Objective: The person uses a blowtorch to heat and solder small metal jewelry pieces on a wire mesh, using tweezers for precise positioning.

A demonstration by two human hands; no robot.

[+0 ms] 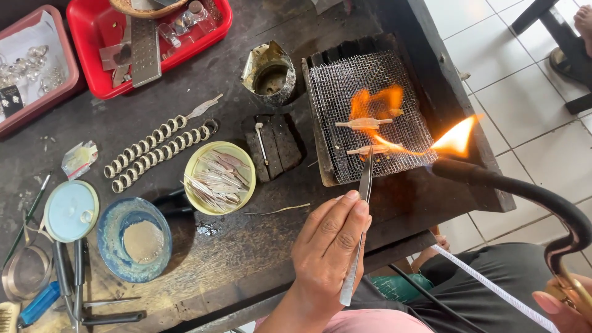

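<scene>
Left hand pinching tweezers onto the small piece on the mesh, right hand gripping the torch, flame close enough, probably, to melt thin metal or heat the tweezers.

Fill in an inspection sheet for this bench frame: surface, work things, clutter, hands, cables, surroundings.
Surface: dark, worn wooden bench.
Work things: wire mesh with two small metal pieces in flame; torch lit; tweezers reaching the nearer piece.
Clutter: yellow dish of metal slivers, blue bowl, coiled ring strips, red trays.
Hands: left hand grips tweezers; right hand at torch handle, mostly out of frame.
Cables: white hose and black cable over lap.
Surroundings: white tiled floor; another person's foot.
</scene>
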